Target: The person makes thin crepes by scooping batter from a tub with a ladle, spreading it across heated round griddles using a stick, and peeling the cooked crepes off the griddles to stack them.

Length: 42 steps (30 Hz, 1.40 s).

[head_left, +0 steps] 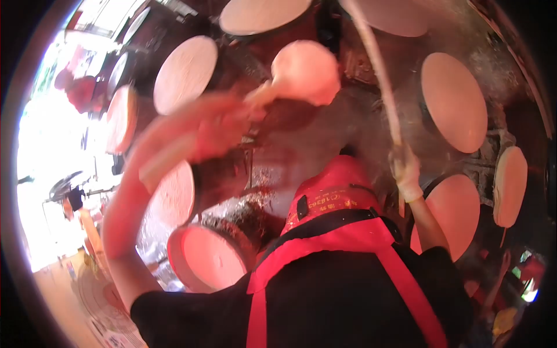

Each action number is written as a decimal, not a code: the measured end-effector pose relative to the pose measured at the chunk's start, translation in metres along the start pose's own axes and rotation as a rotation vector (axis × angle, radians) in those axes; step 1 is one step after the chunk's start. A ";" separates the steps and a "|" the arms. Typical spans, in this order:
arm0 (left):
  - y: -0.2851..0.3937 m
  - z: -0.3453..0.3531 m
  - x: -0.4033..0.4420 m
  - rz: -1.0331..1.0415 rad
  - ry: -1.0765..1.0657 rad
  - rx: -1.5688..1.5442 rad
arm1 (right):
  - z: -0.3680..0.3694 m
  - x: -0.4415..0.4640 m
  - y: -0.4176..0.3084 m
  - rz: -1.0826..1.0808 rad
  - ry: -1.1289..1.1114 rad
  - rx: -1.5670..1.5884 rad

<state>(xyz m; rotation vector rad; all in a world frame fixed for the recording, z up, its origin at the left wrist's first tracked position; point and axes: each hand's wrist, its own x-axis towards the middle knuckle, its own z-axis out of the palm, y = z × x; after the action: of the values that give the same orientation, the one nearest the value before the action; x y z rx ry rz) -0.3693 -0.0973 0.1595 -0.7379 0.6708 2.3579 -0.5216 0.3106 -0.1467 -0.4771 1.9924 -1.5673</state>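
Note:
My left hand (217, 130), blurred by motion, is closed around a pale handle. At its far end is a round, pale ladle-like head (307, 72), whose contents I cannot make out. My right hand (408, 171) wraps around a long, light pole (376, 66) that runs up past the top edge. Between my arms is the red apron (339, 194) with yellow lettering. A large round pale surface (185, 74) lies beyond my left hand, and another (454, 101) is beyond my right.
More round pale surfaces (264, 13) surround the dark work area. A round vessel with pale contents (212, 258) stands at lower left. Blurred red shapes, perhaps a person (84, 93), show at far left. A tan surface (67, 296) occupies the lower left.

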 end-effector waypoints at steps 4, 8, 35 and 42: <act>0.096 0.041 0.061 0.204 -0.036 0.775 | -0.019 -0.030 -0.066 -0.071 0.232 0.192; 0.148 0.143 0.116 0.337 0.293 2.045 | -0.045 0.003 -0.124 -0.314 0.165 -0.033; 0.080 0.076 0.350 1.505 0.782 1.701 | 0.052 0.096 -0.110 0.098 0.870 0.073; 0.189 0.084 0.294 1.534 0.546 1.563 | 0.098 0.107 -0.163 0.037 0.759 1.059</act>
<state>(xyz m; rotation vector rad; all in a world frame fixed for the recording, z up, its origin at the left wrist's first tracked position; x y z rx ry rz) -0.7211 -0.0732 0.0886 0.0885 3.5121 1.3229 -0.5544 0.1310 -0.0269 0.6503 1.2232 -2.6938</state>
